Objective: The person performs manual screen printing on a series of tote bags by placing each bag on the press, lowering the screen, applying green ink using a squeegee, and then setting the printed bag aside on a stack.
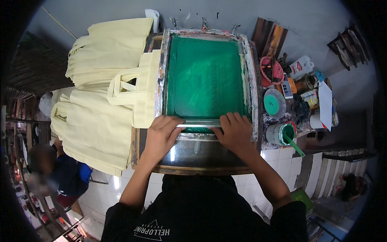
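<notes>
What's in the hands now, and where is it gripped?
A straight silver metal bar: left hand toward its left end, right hand toward its right.

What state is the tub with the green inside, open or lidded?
Open: no lid covers the tub; green shows inside its mouth, and a green spatula sticks out over the rim.

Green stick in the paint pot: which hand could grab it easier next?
Probably the right hand: it's nearer the green stick, though it and the left hand both grip the silver bar.

A silvery squeegee (pixel 199 124) sits crosswise on the green-coated screen (pixel 205 76), near its close end.
</notes>
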Demonstrator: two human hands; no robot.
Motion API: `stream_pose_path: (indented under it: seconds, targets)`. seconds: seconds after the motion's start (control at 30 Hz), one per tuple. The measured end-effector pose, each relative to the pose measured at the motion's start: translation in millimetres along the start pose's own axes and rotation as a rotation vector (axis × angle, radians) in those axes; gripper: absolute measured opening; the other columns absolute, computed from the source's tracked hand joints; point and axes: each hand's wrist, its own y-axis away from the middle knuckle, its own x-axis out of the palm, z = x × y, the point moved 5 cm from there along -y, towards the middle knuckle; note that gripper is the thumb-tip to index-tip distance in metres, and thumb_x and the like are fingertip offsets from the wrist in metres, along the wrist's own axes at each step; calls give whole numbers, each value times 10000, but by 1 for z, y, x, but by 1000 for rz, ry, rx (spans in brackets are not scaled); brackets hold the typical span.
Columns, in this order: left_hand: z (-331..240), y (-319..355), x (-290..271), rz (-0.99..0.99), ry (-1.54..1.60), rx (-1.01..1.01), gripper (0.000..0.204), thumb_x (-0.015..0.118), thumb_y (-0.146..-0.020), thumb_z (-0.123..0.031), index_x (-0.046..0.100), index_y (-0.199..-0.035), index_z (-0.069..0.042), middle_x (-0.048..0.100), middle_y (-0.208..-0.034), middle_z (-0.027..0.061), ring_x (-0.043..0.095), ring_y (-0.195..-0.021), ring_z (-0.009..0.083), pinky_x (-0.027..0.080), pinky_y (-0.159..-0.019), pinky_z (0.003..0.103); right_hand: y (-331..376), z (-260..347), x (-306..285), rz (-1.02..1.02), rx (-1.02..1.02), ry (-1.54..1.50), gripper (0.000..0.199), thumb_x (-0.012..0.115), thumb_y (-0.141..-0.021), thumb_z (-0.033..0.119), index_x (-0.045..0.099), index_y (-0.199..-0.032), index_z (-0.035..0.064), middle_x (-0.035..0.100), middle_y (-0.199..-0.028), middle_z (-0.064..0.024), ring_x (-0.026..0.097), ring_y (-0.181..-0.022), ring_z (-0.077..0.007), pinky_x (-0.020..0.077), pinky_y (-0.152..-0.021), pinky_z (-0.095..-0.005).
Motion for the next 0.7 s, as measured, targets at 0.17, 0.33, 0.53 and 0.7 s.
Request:
stream_pose_path:
  seconds: [0.17,0.33,0.53,0.7]
  targets:
    - [27,34,7,-105,-145,68,945,899,-729,-282,413,-1500,-31,506,-1514,178,441,-1433,367,249,-1204,549,15,1,-6,-84,-35,-109,260,768,-718,227,647,-912,104,629,-936,-42,619,-883,-243,498,-751,-404]
    - [29,42,-26,-340,-161,246,1126,933,-680,-357,312,-1569,-56,435,-1575,210,393,-1472,392,165,-1231,554,9,-3,-56,-296,-85,-160,304,737,-711,157,690,-1005,98,658,-1034,-45,641,-940,-249,513,-815,-408]
    - [-2,-25,-71,-771,457,222,1036,850,-800,-459,309,-1561,-13,365,-1582,270,347,-1475,367,249,-1215,504,-88,-22,-169,-530,-149,73,215,744,-724,175,678,-915,102,643,-988,-53,624,-886,-240,486,-746,-402]
    - [102,-54,-43,-166,-360,-339,857,799,-813,-490,497,-1435,17,499,-1416,226,422,-1358,396,204,-1197,526,-185,-40,-235,-461,87,44,246,694,-898,290,700,-866,46,679,-768,-134,660,-719,-304,499,-678,-440]
